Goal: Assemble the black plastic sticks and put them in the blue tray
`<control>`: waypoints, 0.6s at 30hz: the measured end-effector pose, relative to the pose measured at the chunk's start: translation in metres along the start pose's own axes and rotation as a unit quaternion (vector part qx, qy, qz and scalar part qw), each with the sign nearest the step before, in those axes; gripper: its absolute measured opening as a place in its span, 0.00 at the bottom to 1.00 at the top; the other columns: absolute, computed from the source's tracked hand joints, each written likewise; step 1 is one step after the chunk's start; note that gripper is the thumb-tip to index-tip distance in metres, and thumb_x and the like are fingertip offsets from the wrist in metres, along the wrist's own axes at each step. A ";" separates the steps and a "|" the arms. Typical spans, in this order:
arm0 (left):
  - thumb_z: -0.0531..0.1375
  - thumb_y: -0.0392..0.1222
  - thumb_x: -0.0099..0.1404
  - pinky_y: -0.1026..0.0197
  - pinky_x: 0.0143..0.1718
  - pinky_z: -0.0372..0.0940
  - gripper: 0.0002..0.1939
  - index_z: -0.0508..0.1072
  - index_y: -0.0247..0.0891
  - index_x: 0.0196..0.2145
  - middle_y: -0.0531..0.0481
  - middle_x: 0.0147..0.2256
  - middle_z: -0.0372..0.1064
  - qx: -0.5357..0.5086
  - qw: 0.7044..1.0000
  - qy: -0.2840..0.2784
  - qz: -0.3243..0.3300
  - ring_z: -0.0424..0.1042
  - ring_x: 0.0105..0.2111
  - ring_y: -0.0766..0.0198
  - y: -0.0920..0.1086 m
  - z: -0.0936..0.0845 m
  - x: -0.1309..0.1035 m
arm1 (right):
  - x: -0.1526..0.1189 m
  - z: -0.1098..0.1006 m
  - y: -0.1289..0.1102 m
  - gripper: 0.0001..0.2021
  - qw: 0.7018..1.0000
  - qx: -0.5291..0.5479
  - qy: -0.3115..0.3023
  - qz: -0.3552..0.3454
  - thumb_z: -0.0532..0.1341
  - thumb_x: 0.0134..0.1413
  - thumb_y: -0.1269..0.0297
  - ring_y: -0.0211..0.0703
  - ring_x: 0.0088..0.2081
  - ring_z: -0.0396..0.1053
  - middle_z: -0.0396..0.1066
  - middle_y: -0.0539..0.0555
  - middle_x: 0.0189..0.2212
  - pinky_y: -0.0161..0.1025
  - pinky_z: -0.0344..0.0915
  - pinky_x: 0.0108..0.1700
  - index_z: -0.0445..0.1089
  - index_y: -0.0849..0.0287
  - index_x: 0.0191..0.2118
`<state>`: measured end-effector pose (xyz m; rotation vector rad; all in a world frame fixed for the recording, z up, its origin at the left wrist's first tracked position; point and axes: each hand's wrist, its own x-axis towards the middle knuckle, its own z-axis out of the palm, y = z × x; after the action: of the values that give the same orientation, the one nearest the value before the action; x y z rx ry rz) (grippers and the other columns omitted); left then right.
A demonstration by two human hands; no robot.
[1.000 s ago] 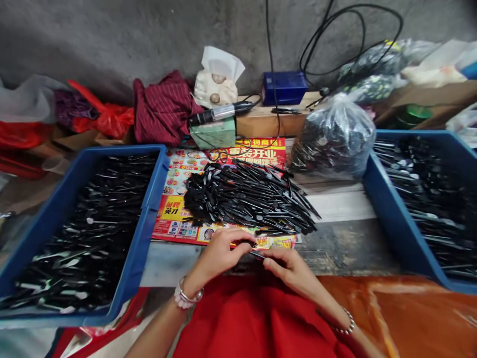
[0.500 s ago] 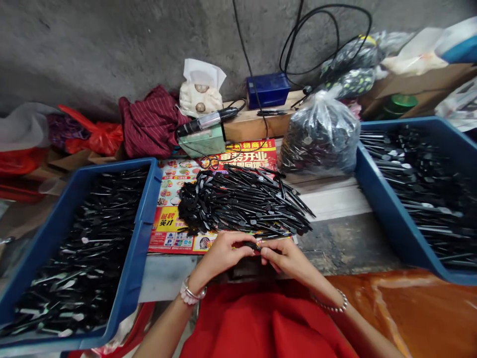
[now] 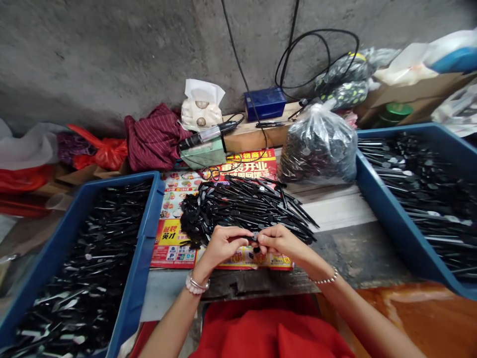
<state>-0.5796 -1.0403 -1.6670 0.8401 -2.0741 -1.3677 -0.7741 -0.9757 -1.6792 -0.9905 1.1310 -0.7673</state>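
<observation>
Both of my hands meet at the front edge of a pile of slim black plastic sticks with flat round ends point(image 3: 238, 204), which lies on a printed flyer point(image 3: 173, 238). My left hand point(image 3: 225, 244) is closed in a pinch on a small black plastic piece point(image 3: 254, 237). From the other side, the fingertips of my right hand point(image 3: 279, 242) pinch that same piece. Most of it is hidden by my fingers, so its full shape does not show. A dark round bit shows just under the fingertips.
Blue bins full of black sticks stand at the left point(image 3: 149, 248) and right point(image 3: 376, 214). A clear bag of black parts point(image 3: 320, 144) sits behind the pile. Farther back are an electric screwdriver point(image 3: 212, 133), a blue box point(image 3: 265, 103), a tissue pack point(image 3: 201, 112) and a maroon cloth point(image 3: 154, 136).
My hands have lifted slightly away from me toward the pile, still pinching the black piece. The whole scene sits lower in view as the camera tilted.
</observation>
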 end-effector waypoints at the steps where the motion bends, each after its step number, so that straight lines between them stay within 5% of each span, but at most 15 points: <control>1: 0.61 0.30 0.58 0.67 0.34 0.68 0.11 0.81 0.36 0.37 0.49 0.33 0.79 0.007 1.000 0.004 0.006 0.77 0.32 0.64 -0.001 0.000 0.001 | 0.001 0.000 -0.001 0.21 1.000 -0.004 0.003 0.000 0.60 0.48 0.46 0.29 0.17 0.46 0.62 0.48 0.17 0.31 0.43 0.20 0.66 0.62 0.21; 7: 0.61 0.31 0.61 0.67 0.37 0.68 0.10 0.81 0.38 0.38 0.49 0.35 0.79 0.085 0.994 0.046 0.045 0.77 0.33 0.64 -0.007 0.001 0.002 | 0.005 0.000 -0.006 0.19 0.998 -0.035 0.046 -0.005 0.61 0.48 0.50 0.29 0.18 0.47 0.60 0.47 0.15 0.31 0.43 0.20 0.67 0.62 0.20; 18: 0.61 0.32 0.62 0.68 0.34 0.68 0.09 0.80 0.37 0.39 0.48 0.33 0.79 0.081 0.991 0.034 0.105 0.76 0.30 0.65 -0.012 -0.001 0.004 | 0.005 0.001 -0.007 0.20 0.999 -0.022 0.036 0.007 0.59 0.49 0.48 0.29 0.16 0.46 0.54 0.45 0.12 0.32 0.42 0.19 0.66 0.61 0.20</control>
<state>-0.5790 -1.0477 -1.6771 0.6992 -2.1730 -1.0561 -0.7720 -0.9825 -1.6744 -0.9973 1.2215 -0.7743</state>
